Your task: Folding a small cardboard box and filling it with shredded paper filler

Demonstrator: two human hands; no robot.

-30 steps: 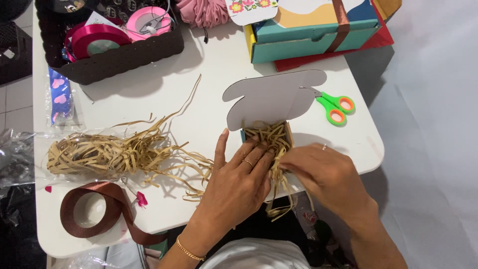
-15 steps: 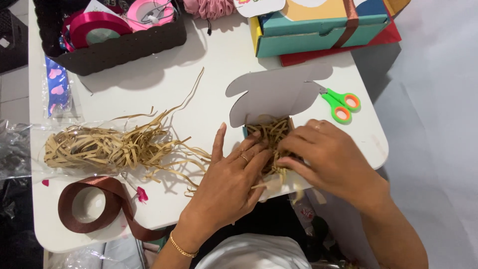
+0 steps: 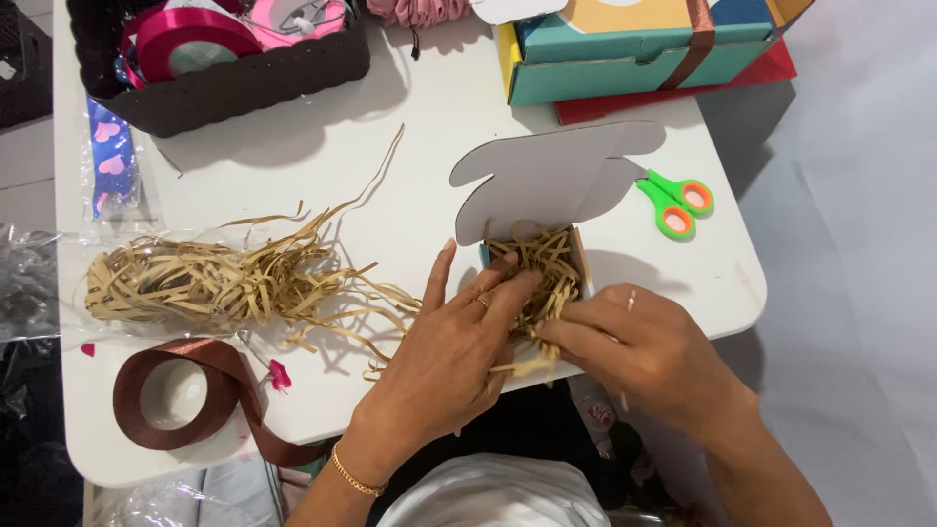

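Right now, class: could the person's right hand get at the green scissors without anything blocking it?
Probably yes. The right hand is at the small box of paper shred, and the scissors lie just beyond on bare table. Only the box's raised lid stands nearby, to the side.

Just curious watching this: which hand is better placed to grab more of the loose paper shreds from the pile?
Probably the left hand. It lies between the small box and the shred pile, with trailing strands right beside it. The right hand sits on the far side, fingers on the box's filling.
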